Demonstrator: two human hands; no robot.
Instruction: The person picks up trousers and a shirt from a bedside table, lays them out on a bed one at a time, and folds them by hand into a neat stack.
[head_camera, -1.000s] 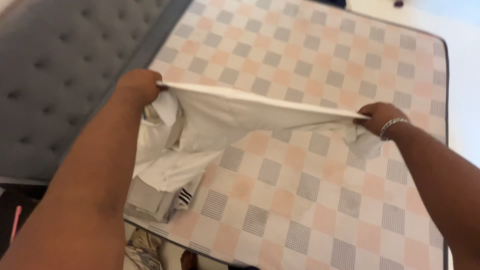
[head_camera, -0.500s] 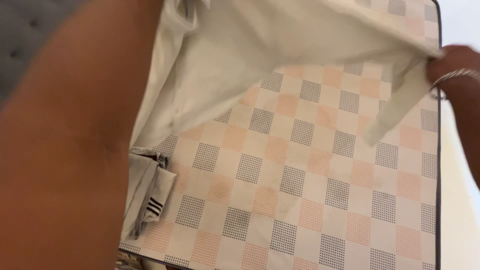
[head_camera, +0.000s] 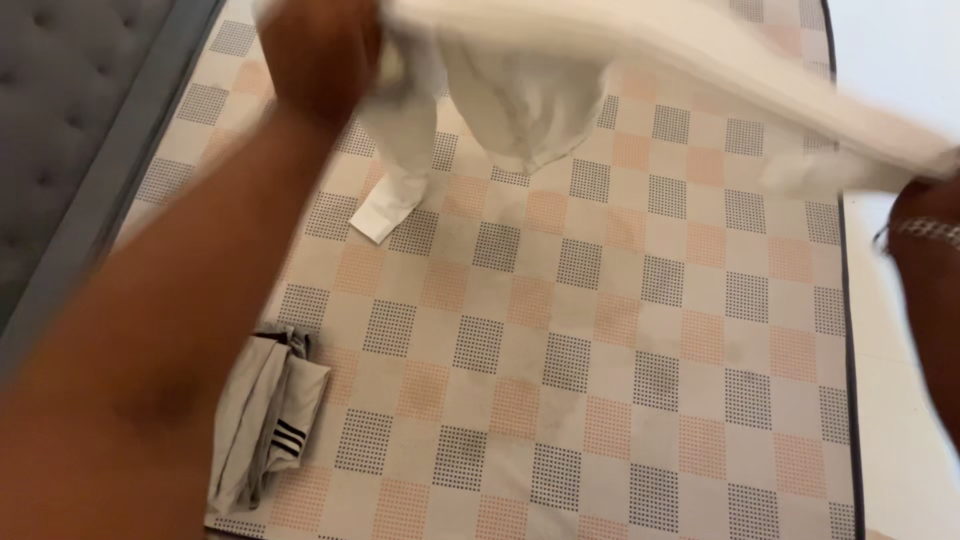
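Nearest us, a folded grey garment (head_camera: 262, 420) lies on the checked mattress (head_camera: 600, 380). Above it, our left hand (head_camera: 318, 62) and right hand (head_camera: 925, 215) each clench an end of the white shirt (head_camera: 620, 50), stretched between them in the air

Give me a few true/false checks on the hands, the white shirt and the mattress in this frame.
1. Both hands hold the white shirt up above the mattress. True: left hand, right hand.
2. The mattress is plain blue. False: checked in grey, peach and white.
3. A folded grey garment lies near the mattress's lower left corner. True.
4. The right wrist is bare. False: it wears a silver bracelet.
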